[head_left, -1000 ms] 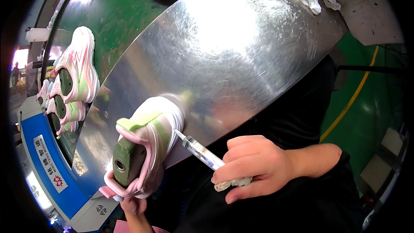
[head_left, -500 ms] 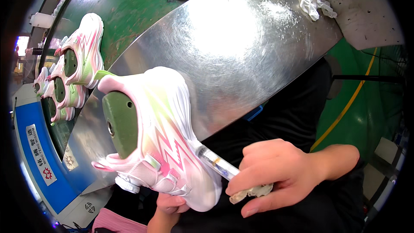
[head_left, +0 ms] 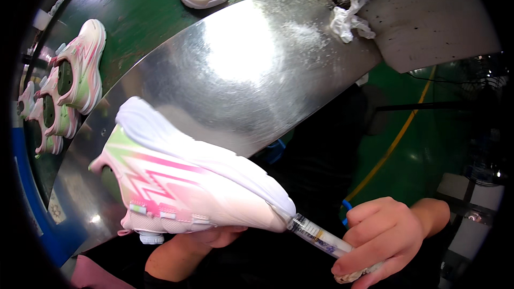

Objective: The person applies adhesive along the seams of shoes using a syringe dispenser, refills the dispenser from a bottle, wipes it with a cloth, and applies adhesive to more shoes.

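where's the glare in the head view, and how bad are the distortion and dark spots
In the head view, white glare burns out part of the metal tabletop; the fisheye blacks out the corners and probably bends the yellow floor line; the black clothing beside the held pink-and-white sneaker sinks into near-black, with little detail.

Crumpled white tissue (head_left: 346, 23) lies on the steel counter (head_left: 203, 93); sneakers (head_left: 87, 64) line the green conveyor belt (head_left: 136, 24); a yellow stripe (head_left: 398, 138) crosses the floor (head_left: 420, 160).
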Demonstrator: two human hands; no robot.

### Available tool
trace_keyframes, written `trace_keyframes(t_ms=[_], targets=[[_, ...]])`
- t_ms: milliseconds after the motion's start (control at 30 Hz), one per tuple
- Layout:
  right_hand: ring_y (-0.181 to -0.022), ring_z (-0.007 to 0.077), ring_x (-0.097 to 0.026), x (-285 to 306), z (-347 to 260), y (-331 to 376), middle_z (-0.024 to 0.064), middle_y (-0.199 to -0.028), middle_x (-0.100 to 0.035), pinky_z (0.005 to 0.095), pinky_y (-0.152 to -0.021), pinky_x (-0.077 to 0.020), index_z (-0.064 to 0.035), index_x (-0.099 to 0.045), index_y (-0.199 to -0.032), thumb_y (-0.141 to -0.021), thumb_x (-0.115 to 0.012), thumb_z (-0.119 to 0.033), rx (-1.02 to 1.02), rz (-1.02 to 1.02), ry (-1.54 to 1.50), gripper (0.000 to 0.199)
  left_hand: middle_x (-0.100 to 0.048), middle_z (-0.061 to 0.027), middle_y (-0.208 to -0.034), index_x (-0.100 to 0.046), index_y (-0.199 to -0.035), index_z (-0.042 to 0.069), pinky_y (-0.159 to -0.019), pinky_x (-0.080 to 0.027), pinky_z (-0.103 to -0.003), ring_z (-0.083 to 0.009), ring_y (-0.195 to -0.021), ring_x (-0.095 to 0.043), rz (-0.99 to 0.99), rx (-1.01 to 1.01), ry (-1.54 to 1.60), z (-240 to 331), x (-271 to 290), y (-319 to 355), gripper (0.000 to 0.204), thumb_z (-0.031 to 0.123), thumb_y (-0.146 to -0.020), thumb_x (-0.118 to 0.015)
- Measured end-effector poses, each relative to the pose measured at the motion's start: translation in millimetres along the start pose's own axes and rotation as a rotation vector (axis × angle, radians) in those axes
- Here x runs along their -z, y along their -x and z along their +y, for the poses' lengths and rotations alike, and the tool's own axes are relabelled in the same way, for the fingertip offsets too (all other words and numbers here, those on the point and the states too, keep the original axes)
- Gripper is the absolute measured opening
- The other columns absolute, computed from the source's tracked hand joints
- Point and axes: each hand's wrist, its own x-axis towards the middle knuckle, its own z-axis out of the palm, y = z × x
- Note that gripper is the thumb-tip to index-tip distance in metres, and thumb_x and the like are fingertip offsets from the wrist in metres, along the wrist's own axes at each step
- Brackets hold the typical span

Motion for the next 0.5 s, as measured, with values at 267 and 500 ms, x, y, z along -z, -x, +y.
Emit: trace_keyframes(t_ms=[267,500], targets=[[-0.052,0.0165,-0.051,2.7,-17.4,15.1,0.0025,-0.074,-0.066,0.0313,-0.046,-0.0292,0.0013,-0.066,-0.095,-0.082,-0.073,-0.03,0.059,0.091,0.171,0.035,-0.057,-0.0144,-0.116,-0.049,-0.113,0.005,-0.067,-0.059,-0.022,-0.0269,-0.105,-0.06,-0.076,0.085,0.109,7.4,-4.2,-43.9,0.038,0.005,-0.082,-0.069],[-0.051,0.0155,-0.05,0.9,-16.2,18.4,0.0022,-0.073,-0.065,0.0312,-0.045,-0.0292,0.0013,-0.066,-0.094,-0.082,-0.073,-0.03,0.108,0.145,0.258,0.035,-0.056,-0.012,-0.12,-0.048,-0.119,0.007,-0.074,-0.057,-0.022,-0.0198,-0.103,-0.061,-0.085,0.05,0.104,11.6,-38.5,-54.1,0.044,0.004,-0.082,-0.07]])
